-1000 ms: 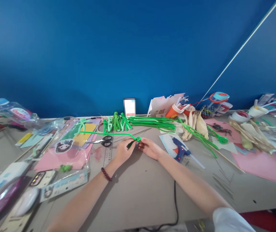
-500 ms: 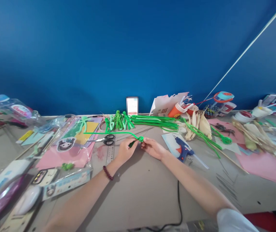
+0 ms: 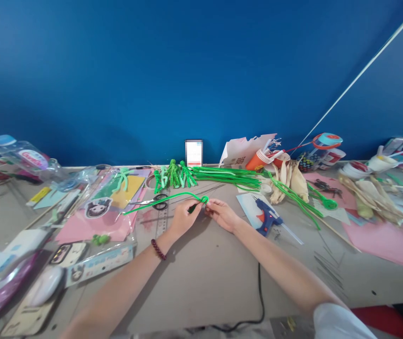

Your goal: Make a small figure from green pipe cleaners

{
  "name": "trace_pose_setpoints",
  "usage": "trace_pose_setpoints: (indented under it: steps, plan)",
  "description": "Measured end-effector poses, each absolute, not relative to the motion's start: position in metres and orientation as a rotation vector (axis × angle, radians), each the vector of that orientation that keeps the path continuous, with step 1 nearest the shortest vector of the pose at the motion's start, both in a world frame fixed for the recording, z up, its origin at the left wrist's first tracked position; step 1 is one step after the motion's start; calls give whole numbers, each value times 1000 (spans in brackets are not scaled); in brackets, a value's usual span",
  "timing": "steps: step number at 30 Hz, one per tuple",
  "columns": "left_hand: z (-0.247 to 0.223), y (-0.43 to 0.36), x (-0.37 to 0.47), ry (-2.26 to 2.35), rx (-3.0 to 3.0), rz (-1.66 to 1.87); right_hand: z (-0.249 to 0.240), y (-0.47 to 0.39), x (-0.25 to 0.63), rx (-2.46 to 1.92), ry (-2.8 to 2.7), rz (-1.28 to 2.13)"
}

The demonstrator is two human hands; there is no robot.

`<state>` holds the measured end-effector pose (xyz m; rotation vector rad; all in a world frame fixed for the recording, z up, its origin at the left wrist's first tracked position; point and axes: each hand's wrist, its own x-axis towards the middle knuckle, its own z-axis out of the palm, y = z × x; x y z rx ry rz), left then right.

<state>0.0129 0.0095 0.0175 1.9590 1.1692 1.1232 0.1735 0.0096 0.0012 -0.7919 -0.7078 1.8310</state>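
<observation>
Head camera shows the left hand (image 3: pixel 184 218) and right hand (image 3: pixel 223 216) pinching a green stem (image 3: pixel 183 193) by its curled end, above the table (image 3: pixel 208 282).

Straight ahead of me a smooth blue wall (image 3: pixel 187 84) fills the upper half of my view, brightest around its middle and darkening toward the top. On my right a narrow white strip (image 3: pixel 395 36) slants down across it, and the blue carries on beyond, slightly duller. I face a wide greyish-beige tabletop (image 3: pixel 215 292) that reaches back to the wall, where a thin pale edging (image 3: pixel 72 166) runs along the join. A small dark hole (image 3: pixel 374 293) marks the table near its right front. Past that edge I see a red surface (image 3: pixel 374 320), too little showing to identify, beside deep shadow. The light is soft.
</observation>
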Motion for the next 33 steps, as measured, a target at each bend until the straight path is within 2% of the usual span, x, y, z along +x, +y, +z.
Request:
trace_pose_setpoints:
  steps: [8, 25, 33]
  plan:
    - [9, 9, 15, 1151, 1778, 1137, -3, 11, 175, -774, -756, 1845]
    - [14, 4, 17, 1236, 1963, 1212, -3, 12, 179, -715, -742, 1908]
    - [8, 10, 14, 1128, 1694, 1142, -6, 13, 179, -686, -680, 1877]
